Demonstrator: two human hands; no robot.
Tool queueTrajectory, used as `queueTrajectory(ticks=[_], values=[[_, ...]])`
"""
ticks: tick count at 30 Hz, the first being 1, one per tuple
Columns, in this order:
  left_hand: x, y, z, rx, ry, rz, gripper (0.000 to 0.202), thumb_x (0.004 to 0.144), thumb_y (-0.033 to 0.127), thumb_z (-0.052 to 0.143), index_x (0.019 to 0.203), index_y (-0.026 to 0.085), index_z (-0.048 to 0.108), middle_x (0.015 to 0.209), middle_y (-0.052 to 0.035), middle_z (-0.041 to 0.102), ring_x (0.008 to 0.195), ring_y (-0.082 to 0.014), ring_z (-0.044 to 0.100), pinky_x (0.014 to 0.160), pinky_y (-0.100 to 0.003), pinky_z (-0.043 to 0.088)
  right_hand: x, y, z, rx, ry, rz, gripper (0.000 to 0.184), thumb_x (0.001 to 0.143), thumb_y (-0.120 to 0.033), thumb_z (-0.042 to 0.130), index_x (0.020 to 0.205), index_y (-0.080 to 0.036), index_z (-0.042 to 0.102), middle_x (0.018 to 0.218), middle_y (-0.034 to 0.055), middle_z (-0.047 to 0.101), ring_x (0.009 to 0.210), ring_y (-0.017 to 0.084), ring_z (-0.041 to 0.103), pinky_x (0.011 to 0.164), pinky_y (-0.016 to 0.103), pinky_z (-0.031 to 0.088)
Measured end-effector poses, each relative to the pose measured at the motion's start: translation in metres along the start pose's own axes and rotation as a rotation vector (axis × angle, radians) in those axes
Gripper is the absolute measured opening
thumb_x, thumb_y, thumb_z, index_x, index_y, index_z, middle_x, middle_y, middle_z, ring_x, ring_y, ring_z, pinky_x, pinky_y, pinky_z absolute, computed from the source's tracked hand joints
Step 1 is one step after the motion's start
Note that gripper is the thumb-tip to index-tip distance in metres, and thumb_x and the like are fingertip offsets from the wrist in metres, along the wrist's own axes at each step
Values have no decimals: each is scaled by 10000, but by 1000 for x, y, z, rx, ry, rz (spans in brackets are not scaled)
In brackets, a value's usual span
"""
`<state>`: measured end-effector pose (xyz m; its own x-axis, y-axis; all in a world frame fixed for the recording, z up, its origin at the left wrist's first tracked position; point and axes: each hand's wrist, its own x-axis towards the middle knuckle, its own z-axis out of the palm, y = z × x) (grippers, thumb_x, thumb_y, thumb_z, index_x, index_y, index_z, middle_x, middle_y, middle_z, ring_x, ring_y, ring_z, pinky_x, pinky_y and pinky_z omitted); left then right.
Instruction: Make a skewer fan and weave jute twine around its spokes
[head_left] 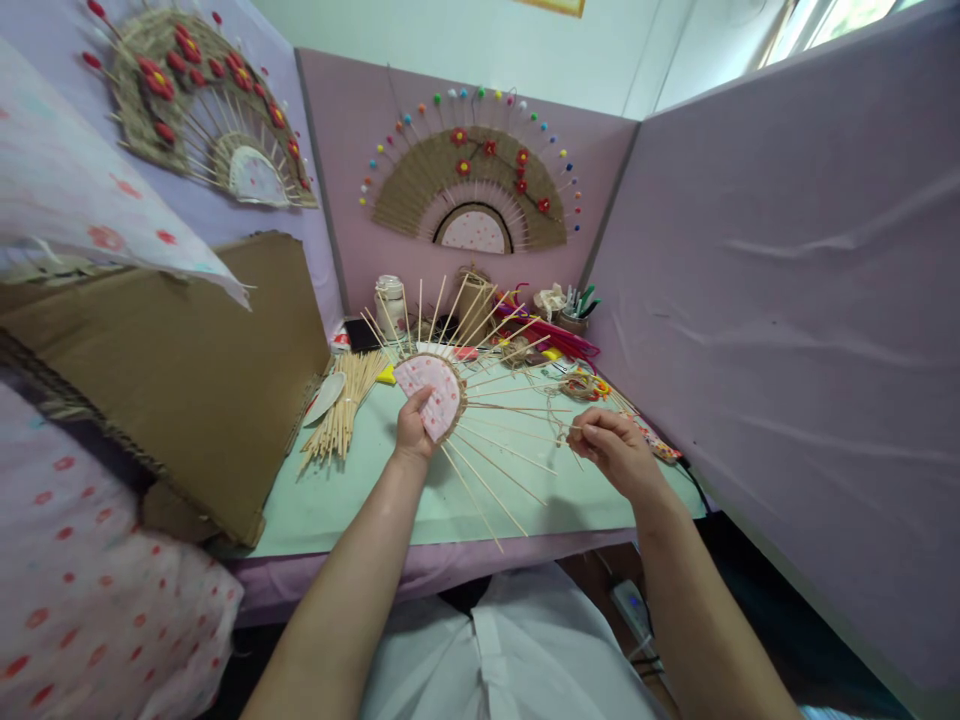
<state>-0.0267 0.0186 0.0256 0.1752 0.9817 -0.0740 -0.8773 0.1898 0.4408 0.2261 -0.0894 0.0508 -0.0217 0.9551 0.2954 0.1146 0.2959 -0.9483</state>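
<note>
My left hand (pixel 415 430) grips a half-round fan base (pixel 447 388) covered in white cloth with small red and pink flowers, the thumb lying on its face. Thin wooden sticks fan out from the curved edge, which has a brown rim. Off the tips of the right-hand sticks, my right hand (pixel 613 452) is closed in a pinch on thin tan twine (pixel 559 428). Loose loops of that twine hang beside the fingers; its full path is too fine to follow.
A bundle of wooden sticks (pixel 346 405) lies at left beside a cardboard box (pixel 187 370). Behind are a glass jar (pixel 390 303), a twine spool (pixel 474 308), pink-red pipe cleaners (pixel 551 335) and a pen cup (pixel 576 318). A decorated fan (pixel 420 195) hangs on the back panel.
</note>
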Motion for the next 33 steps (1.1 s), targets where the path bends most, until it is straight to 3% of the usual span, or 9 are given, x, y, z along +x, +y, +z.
queueTrajectory(ticks=[3,7,12,17,24,29,33], values=[[3,2,-2,-23,24,23,418,795,145,489,1197,54,555,1002,-171,706,986,-267,664,877,-436,522,2,20,7,-38,-14,42,172,792,-335,516,674,-211,519,576,-6,485,524,118,375,518,275,298],[8,3,-4,-83,74,76,372,808,149,487,1164,79,574,924,-123,725,924,-230,683,904,-423,511,-3,40,35,-309,-185,31,173,783,-237,469,622,-195,516,575,-18,487,550,114,403,554,261,321],[9,2,-5,-113,1,91,345,848,184,455,1161,117,584,962,-110,718,965,-219,667,942,-473,475,-14,49,87,-704,-388,-196,156,811,-163,456,690,-197,549,643,-13,516,626,126,437,612,254,317],[4,1,-2,-103,-50,57,346,911,315,417,1149,133,589,994,-113,711,1003,-238,650,943,-524,458,-10,51,122,-944,-413,-341,161,849,-167,467,718,-191,556,723,25,547,722,154,487,708,281,327],[-1,2,1,-82,-31,35,377,916,343,427,1183,120,573,987,-124,711,958,-230,665,933,-459,482,-4,55,121,-772,-349,-382,70,809,-214,529,843,-209,590,869,50,586,850,190,521,799,319,381],[0,1,1,-91,-15,38,375,909,315,447,1210,123,560,966,-114,717,898,-211,681,925,-423,491,7,57,112,-471,-120,-334,376,825,-337,551,1177,-224,481,1208,111,525,1140,251,476,972,414,371],[1,-1,2,-88,-8,38,379,910,302,438,1210,102,556,945,-121,720,875,-219,685,919,-437,493,23,60,120,-203,-106,-214,450,842,-372,543,1249,-229,414,1266,109,509,1153,223,503,915,368,439]])
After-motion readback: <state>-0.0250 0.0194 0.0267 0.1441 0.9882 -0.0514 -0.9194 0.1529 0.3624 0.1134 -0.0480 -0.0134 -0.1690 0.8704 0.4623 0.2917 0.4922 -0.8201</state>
